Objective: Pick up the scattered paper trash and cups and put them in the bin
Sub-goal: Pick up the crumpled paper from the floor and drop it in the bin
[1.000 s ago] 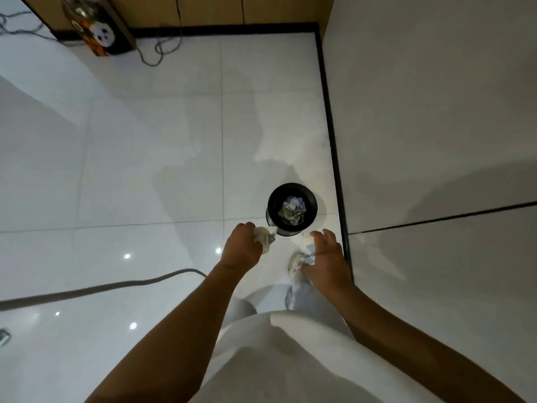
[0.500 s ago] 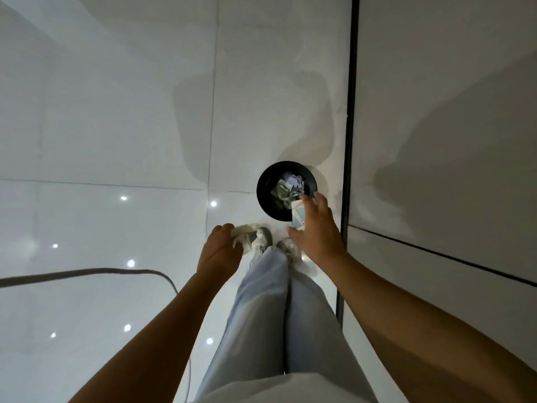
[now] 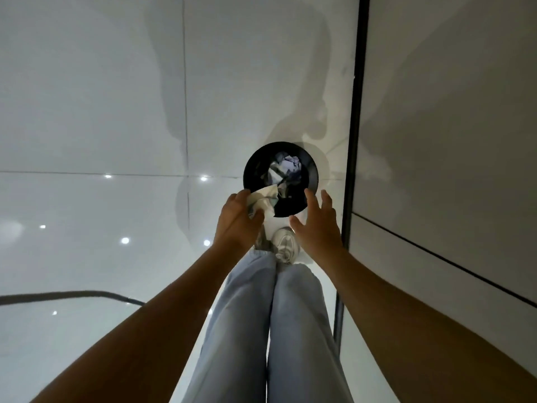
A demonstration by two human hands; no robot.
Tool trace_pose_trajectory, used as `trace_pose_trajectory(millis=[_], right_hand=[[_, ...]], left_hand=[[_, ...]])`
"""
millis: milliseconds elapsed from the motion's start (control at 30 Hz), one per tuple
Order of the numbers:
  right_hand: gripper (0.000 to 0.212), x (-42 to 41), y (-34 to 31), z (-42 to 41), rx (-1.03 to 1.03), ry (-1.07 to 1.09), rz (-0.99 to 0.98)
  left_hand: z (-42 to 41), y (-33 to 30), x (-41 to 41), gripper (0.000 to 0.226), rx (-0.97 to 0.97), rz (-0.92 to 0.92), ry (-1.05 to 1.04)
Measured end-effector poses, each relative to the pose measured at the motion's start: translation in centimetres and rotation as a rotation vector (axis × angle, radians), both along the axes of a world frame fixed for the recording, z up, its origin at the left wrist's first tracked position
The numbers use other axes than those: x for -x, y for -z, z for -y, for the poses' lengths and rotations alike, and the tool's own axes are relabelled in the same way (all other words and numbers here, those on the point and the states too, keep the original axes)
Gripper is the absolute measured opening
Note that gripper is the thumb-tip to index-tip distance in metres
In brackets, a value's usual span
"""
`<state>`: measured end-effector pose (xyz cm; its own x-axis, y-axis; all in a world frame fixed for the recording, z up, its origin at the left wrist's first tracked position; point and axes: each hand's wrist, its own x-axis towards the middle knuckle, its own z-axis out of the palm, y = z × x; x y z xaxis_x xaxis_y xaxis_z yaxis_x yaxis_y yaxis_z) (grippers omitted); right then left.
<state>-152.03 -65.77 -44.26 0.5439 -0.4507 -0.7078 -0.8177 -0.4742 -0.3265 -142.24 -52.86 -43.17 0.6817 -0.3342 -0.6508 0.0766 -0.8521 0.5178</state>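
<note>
A round black bin (image 3: pixel 312 173) stands on the white tiled floor close to the wall, with crumpled paper (image 3: pixel 283 170) inside it. My left hand (image 3: pixel 236 221) grips a crumpled white paper wad (image 3: pixel 263 199) at the bin's near-left rim. To the right, my right hand (image 3: pixel 318 225) hovers over the bin's near edge with its fingers spread and holds nothing.
A grey wall (image 3: pixel 450 141) with a black skirting strip (image 3: pixel 353 141) rises just right of the bin. A dark cable (image 3: pixel 66 295) lies across the floor at lower left. My legs and a white shoe (image 3: pixel 286 242) are directly below the hands.
My right hand let go of the small carton it held over the bin and now spreads empty. My left hand carried the paper wad up to the bin's rim.
</note>
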Motion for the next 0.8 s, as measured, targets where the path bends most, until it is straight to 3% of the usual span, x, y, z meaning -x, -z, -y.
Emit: trace_pose_trajectory(millis=[133,333,533,800], right_hand=[[0.063,0.9,-1.0,1.0,0.017,0.01,-0.036],[0.058,-0.6,-3.2,0.9,0.012,-0.056,-0.039],[0.056,-4.2,-9.1,-1.9,0.069,-0.364,-0.007],[0.055,-5.8,-18.1,-5.9,0.089,-0.8,0.012]], left_hand=[[2.5,2.6,-1.7,0.059,-0.164,-0.097,0.136],[1.2,0.0,-2.5,0.045,-0.183,0.085,0.314],[-3.6,-7.8,-2.9,0.039,-0.248,0.201,0.522],[-8.4,-17.1,0.3,0.036,-0.391,0.136,0.287]])
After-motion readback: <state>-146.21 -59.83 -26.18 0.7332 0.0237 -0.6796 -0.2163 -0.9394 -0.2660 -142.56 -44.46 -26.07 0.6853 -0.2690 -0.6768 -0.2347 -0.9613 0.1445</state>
